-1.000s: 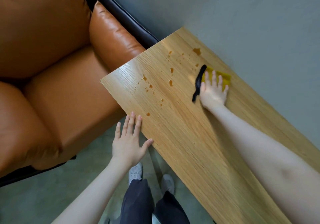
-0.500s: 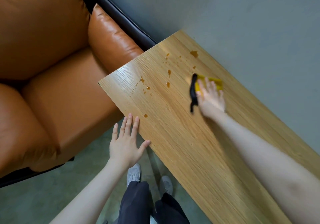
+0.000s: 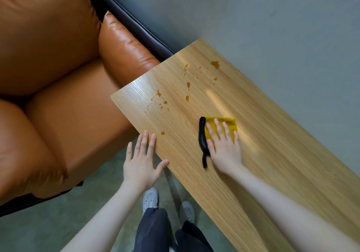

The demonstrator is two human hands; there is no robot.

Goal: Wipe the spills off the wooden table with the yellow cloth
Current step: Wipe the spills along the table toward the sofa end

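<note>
I see the right hand [image 3: 224,146] has drawn the yellow cloth [image 3: 222,129] back toward me along the wooden table [image 3: 272,154]; a second ago it was pressed up near the far drops, and now it sits well short of them, closer to the near long edge. My read is that this was the return half of a stroke, and it has not finished much: the amber spills [image 3: 187,91] in the far corner, beside the orange sofa [image 3: 58,76], lie where they lay, and the lone drop [image 3: 162,133] just beyond my left fingertips is untouched too. So most of the wiping is still ahead, and the next push probably has to swing left and outward. The right hand lies flat on the cloth, fingers straight and spread, palm pressing down rather than gripping; the cloth's black edge [image 3: 202,140] sticks out along the thumb side (whether it is a trim or a fold I cannot tell). The left hand [image 3: 141,162] rests spread at the table's near edge, fingers relaxed and straight, holding nothing, fingertips on the wood, thumb angled out to the rim, much as before.
</note>
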